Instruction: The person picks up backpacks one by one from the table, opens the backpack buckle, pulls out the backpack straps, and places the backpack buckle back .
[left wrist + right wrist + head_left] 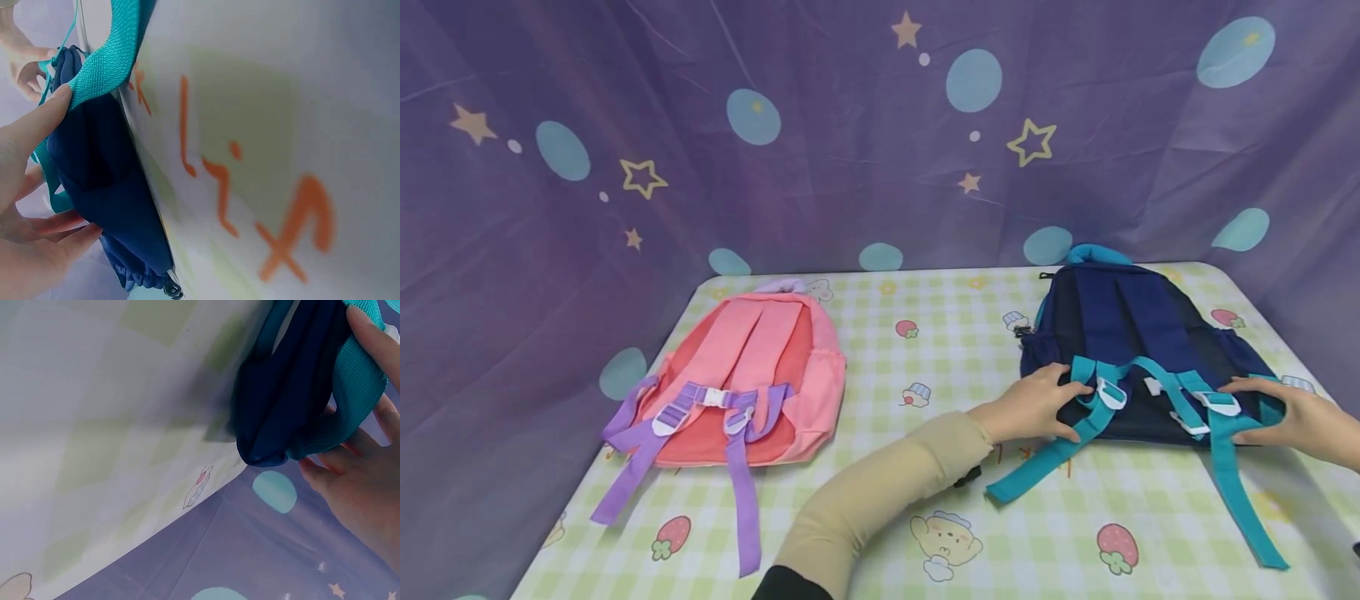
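Note:
A navy backpack (pixel 1138 321) lies with its strap side up on the right of the table in the head view. Its teal straps have white buckles, and the loose ends trail toward the front. My left hand (pixel 1033 406) holds the left teal strap (pixel 1047 467) beside its buckle (pixel 1111 394); in the left wrist view the thumb lies on the webbing (pixel 109 69) and fingertips touch the navy fabric. At the other side, my right hand (pixel 1303 421) holds the right teal strap (pixel 1234 492) near its buckle (pixel 1221 404), thumb above and fingers partly hidden behind the strap.
A pink backpack (pixel 820 375) with purple straps lies at the left, also strap side up. Both bags are on a green checked tablecloth (pixel 1022 550) with printed strawberries and cupcakes. A purple curtain (pixel 850 133) with stars and spots stands behind the table and along its sides.

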`<state>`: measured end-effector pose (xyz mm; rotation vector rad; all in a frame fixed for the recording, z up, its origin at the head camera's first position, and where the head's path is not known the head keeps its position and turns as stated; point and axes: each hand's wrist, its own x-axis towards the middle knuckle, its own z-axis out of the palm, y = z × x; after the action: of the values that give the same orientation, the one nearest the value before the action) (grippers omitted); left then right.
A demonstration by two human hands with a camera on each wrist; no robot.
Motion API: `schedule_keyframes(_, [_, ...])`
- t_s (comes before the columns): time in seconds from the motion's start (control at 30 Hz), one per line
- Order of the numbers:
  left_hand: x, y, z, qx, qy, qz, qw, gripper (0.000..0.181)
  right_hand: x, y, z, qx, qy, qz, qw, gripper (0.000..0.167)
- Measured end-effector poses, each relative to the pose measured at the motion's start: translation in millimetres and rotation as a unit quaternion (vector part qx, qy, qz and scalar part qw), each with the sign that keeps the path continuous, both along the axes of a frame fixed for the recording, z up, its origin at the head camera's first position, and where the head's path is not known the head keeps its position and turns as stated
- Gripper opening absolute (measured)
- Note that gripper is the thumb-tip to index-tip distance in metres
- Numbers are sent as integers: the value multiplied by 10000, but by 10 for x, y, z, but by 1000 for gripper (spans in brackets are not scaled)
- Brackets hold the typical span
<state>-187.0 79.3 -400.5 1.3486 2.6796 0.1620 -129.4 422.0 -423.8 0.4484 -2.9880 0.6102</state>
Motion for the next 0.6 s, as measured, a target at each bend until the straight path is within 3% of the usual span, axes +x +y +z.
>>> schedule_keyframes(0.17, [5,69,20,-70,-6,-13,10000,69,-5,75,-15,-99,65,-59,9999,69])
schedule_keyframes(0.27, [11,103,32,-127,20,-37,9999,69,13,31,56,-47,84,-141,9999,63])
schedule_keyframes(0.43, [19,177,22,-212,113,-56,9997,70,-6,100,52,147,28,-329,9993,60])
schedule_keyframes(0.6, [31,243,13,-259,171,-71,9995,70,-12,188,23,183,-237,-531,9981,79])
